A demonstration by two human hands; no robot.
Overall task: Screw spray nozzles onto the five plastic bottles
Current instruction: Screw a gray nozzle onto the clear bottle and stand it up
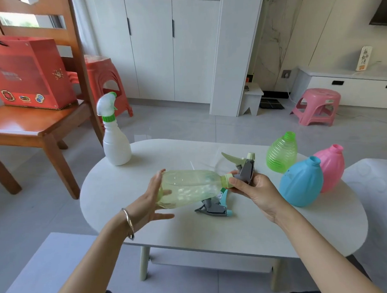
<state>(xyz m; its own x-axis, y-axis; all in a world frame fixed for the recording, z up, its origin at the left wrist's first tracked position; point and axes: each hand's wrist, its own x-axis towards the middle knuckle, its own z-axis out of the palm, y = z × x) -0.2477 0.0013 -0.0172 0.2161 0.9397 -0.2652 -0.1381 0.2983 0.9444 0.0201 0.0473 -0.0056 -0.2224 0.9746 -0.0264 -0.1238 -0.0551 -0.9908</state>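
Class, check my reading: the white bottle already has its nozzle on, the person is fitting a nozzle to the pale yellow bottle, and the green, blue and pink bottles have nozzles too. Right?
Not quite. In the head view the green bottle, blue bottle and pink bottle have open necks, no nozzles. The rest stands.

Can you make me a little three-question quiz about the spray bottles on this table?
1. True or false: the white bottle already has a nozzle screwed on.
2. Which bottle is the person holding? A) pink B) blue C) pale yellow-green D) white
3. Fill in: the spare blue-and-grey nozzle lies on the ____, under the held bottle.

Key:
1. True; it stands upright with a white and green nozzle.
2. C; the left hand cups the base of the pale yellow-green bottle while the right hand grips the grey nozzle at its neck.
3. Table.
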